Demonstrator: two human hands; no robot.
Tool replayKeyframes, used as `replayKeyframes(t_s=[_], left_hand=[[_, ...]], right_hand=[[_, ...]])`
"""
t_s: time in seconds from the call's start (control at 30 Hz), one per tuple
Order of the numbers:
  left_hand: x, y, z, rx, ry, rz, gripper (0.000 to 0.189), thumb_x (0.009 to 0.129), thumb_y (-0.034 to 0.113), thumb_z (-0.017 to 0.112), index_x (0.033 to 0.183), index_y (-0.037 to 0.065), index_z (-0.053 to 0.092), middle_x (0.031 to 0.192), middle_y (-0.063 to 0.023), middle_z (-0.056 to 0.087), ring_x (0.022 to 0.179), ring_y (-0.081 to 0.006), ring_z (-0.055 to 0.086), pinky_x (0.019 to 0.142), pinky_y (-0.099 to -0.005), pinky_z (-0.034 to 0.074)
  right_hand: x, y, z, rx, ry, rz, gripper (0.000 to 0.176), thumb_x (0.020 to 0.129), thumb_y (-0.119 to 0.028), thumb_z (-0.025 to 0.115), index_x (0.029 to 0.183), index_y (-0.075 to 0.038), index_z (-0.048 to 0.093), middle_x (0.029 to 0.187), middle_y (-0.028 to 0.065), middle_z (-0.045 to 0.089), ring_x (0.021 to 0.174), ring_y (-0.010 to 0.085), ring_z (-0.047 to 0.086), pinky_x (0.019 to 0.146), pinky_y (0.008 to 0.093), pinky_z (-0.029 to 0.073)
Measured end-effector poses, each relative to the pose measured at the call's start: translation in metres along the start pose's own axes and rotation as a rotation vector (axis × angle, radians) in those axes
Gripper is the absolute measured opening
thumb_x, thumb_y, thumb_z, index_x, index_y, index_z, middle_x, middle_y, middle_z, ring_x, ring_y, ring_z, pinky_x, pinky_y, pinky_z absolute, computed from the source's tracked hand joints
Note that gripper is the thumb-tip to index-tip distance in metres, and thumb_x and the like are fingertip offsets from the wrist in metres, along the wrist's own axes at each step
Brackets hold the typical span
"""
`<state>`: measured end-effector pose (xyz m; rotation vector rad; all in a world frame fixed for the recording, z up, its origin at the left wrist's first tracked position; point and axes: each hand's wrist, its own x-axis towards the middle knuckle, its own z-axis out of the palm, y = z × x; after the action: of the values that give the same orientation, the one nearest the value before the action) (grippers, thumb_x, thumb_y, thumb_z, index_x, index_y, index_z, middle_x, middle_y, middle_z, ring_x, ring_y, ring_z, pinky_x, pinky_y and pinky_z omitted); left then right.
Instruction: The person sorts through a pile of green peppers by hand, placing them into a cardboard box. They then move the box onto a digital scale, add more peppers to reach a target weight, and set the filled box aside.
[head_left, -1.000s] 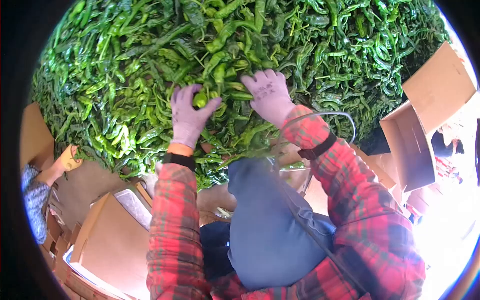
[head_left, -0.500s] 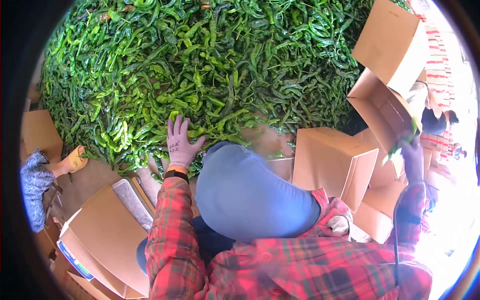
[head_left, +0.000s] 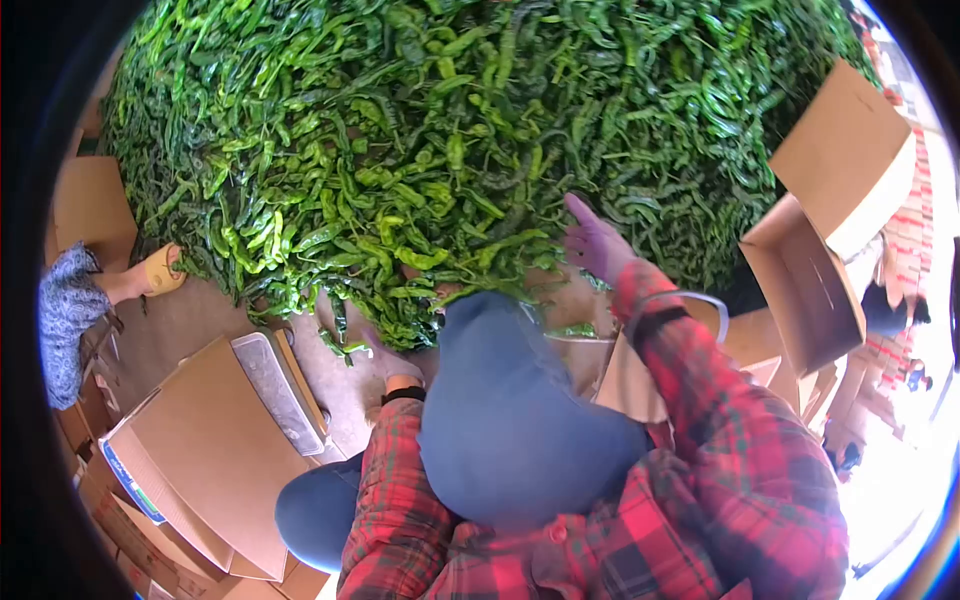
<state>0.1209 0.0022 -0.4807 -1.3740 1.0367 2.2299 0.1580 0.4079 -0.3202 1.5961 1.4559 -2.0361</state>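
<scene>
A large heap of long green peppers [head_left: 400, 150] spreads across the upper part of the view. My right hand [head_left: 602, 250], in a thin purple glove, hovers at the heap's near edge with its fingers apart and nothing visible in them. Low beside my bent knee [head_left: 510, 390], my gloved left hand [head_left: 392, 362] is at the front fringe of the peppers, close to the floor. It is smeared, and its fingers are hard to make out among the peppers and the knee.
To the right, an open cardboard box [head_left: 800, 290] lies tilted toward the heap. A large carton [head_left: 215, 440] and a grey tray [head_left: 280, 390] stand at lower left. Another person's foot in a yellow shoe [head_left: 163, 270] rests at the far left, beside the peppers.
My right hand has come from the open box on the right to the heap's edge; the green pepper in it no longer shows. My left hand has dropped from the peppers toward my knee.
</scene>
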Motion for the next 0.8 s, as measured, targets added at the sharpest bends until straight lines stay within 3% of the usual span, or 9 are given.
replayKeyframes(t_s=[0.03,0.13,0.23,0.33,0.43,0.47,0.57,0.7,0.8], left_hand=[[0.004,0.006,0.015,-0.024,-0.176,0.026,0.071,0.093,0.056,0.052,0.144,0.006,0.043,0.147,-0.0120,0.044,0.132,-0.0295,0.044,0.111,-0.0418,0.034],[-0.002,0.036,0.074,-0.046,-0.164,0.062,0.073,0.091,0.064,0.050,0.143,0.013,0.047,0.144,-0.0068,0.049,0.129,-0.0294,0.047,0.110,-0.0459,0.035],[-0.002,0.039,0.099,-0.129,-0.299,0.031,0.065,0.094,0.057,0.052,0.140,0.011,0.050,0.139,-0.0071,0.053,0.126,-0.0270,0.050,0.107,-0.0438,0.039],[-0.008,0.042,0.136,0.348,-0.409,0.248,0.060,0.097,0.049,0.051,0.139,0.007,0.048,0.137,-0.0074,0.053,0.124,-0.0239,0.051,0.105,-0.0409,0.041],[-0.001,0.052,0.158,0.673,-0.371,0.367,0.059,0.098,0.045,0.053,0.140,0.004,0.045,0.135,-0.0091,0.053,0.125,-0.0203,0.049,0.106,-0.0375,0.039],[0.002,0.043,0.166,0.460,-0.295,0.288,0.061,0.098,0.044,0.055,0.140,0.002,0.045,0.140,-0.0139,0.048,0.128,-0.0203,0.046,0.108,-0.0374,0.037],[-0.039,0.045,0.209,0.582,-0.267,0.241,0.082,0.085,0.044,0.073,0.140,-0.005,0.038,0.135,-0.0139,0.052,0.123,-0.0212,0.050,0.103,-0.0315,0.039],[-0.022,0.042,0.219,0.854,-0.351,0.249,0.102,0.081,0.054,0.073,0.150,-0.004,0.024,0.151,-0.0207,0.032,0.137,-0.0273,0.036,0.112,-0.0342,0.028],[-0.030,0.040,0.238,0.737,-0.193,0.329,0.105,0.080,0.044,0.078,0.150,-0.007,0.018,0.147,-0.0189,0.037,0.131,-0.0240,0.040,0.110,-0.0325,0.031]], right_hand=[[0.052,0.024,0.006,0.016,0.107,0.024,0.067,0.091,-0.045,0.064,0.146,-0.015,0.039,0.130,0.0139,0.055,0.112,0.0252,0.059,0.089,0.0387,0.049],[0.091,0.042,0.062,0.189,0.260,-0.047,0.069,0.088,-0.048,0.066,0.144,-0.016,0.041,0.134,0.0110,0.052,0.110,0.0248,0.057,0.088,0.0402,0.047],[0.076,0.026,0.078,0.123,0.047,-0.162,0.082,0.085,-0.051,0.067,0.148,-0.011,0.035,0.143,0.0098,0.044,0.116,0.0258,0.051,0.091,0.0386,0.043],[0.032,-0.027,0.104,-0.085,-0.018,-0.053,0.092,0.084,-0.050,0.069,0.150,0.000,0.029,0.152,0.0157,0.037,0.135,0.0327,0.042,0.104,0.0348,0.038],[0.070,-0.011,0.089,-0.399,0.052,-0.237,0.096,0.082,-0.055,0.069,0.150,0.000,0.029,0.148,0.0170,0.042,0.135,0.0322,0.042,0.103,0.0348,0.039],[0.076,-0.008,0.093,-0.382,0.077,-0.261,0.101,0.079,-0.059,0.070,0.150,0.000,0.028,0.149,0.0185,0.040,0.136,0.0324,0.040,0.103,0.0385,0.039],[0.050,-0.024,0.107,-0.139,-0.033,-0.130,0.104,0.080,-0.060,0.069,0.152,-0.001,0.023,0.149,0.0196,0.039,0.137,0.0321,0.038,0.104,0.0421,0.039],[0.066,-0.025,0.088,-0.102,-0.294,-0.027,0.103,0.083,-0.056,0.068,0.153,-0.001,0.016,0.149,0.0185,0.039,0.136,0.0280,0.039,0.101,0.0430,0.042],[0.074,-0.020,0.112,-0.073,-0.013,-0.090,0.112,0.078,-0.059,0.073,0.154,0.000,0.014,0.153,0.0194,0.032,0.138,0.0305,0.035,0.110,0.0410,0.034]])
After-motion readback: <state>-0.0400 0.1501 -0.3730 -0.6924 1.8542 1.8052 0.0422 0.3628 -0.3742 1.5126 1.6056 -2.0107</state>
